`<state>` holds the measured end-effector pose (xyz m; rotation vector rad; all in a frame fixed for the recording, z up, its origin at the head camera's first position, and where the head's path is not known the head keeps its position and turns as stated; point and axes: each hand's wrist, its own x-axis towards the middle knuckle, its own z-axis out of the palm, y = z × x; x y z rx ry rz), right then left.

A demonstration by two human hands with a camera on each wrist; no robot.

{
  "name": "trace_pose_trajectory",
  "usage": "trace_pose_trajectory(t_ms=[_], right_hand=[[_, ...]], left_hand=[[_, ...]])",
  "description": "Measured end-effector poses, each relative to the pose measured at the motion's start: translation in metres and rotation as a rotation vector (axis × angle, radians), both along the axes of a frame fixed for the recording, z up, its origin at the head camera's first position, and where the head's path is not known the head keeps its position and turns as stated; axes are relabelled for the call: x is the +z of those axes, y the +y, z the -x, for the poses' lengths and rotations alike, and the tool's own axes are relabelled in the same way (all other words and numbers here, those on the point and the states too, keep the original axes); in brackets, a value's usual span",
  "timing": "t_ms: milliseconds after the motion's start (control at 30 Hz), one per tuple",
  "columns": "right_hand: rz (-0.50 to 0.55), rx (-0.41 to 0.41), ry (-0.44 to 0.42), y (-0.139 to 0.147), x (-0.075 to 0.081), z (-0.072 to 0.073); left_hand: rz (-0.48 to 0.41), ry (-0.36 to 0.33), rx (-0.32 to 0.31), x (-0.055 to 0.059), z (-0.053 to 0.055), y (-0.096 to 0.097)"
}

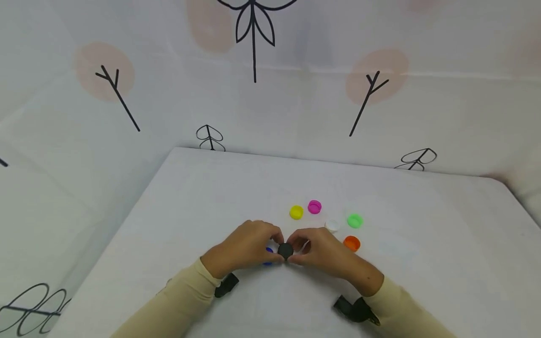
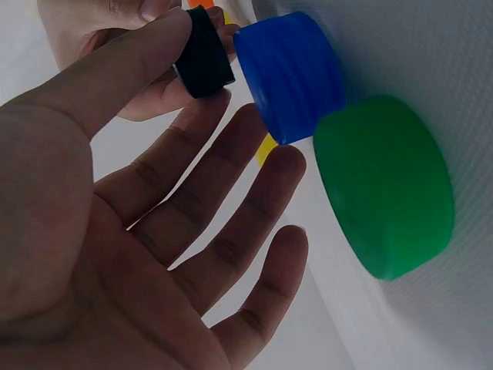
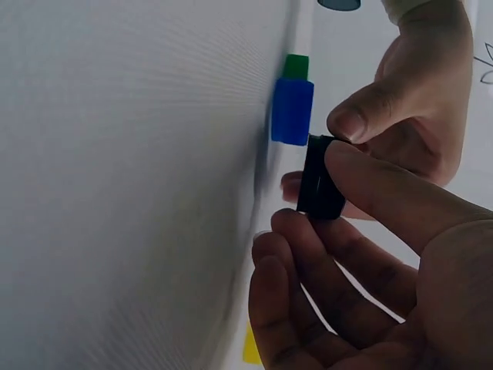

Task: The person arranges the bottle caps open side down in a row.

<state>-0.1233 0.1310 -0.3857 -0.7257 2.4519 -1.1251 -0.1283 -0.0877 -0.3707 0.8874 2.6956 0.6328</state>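
A black cap (image 1: 285,251) was held between the left grip (image 1: 249,244) and the right grip (image 1: 323,249), with both clamped on it by thumb and fingertips from opposite sides. Neither grip could be called nearer, as the cap was touched by both at once. Its round face was turned up toward the head view, so its short axis was pointed roughly upward, and no long axis was offered by so squat a disc. By the wrist views, it seemed to be held just clear of the tabletop (image 1: 236,197). The relation judged to matter most was that to the blue cap (image 2: 291,77), which was set just to the left of the black cap, low on the tabletop and partly hidden by the left grip. Past it, close to the outstretched fingers, a dark green cap (image 2: 385,189) was seen. Beyond the right grip, yellow (image 1: 296,212), magenta (image 1: 314,207) and white caps (image 1: 332,226) were scattered, with a light green cap (image 1: 355,220) and an orange cap (image 1: 351,243) farther right.
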Motion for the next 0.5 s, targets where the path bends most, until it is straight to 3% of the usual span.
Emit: trace_pose_trajectory(t_ms=[500], right_hand=[[-0.055,0.021,0.047,-0.0047,-0.0084,-0.0018]], left_hand=[[0.073,0.041,-0.033,-0.0064,-0.0021,0.004]])
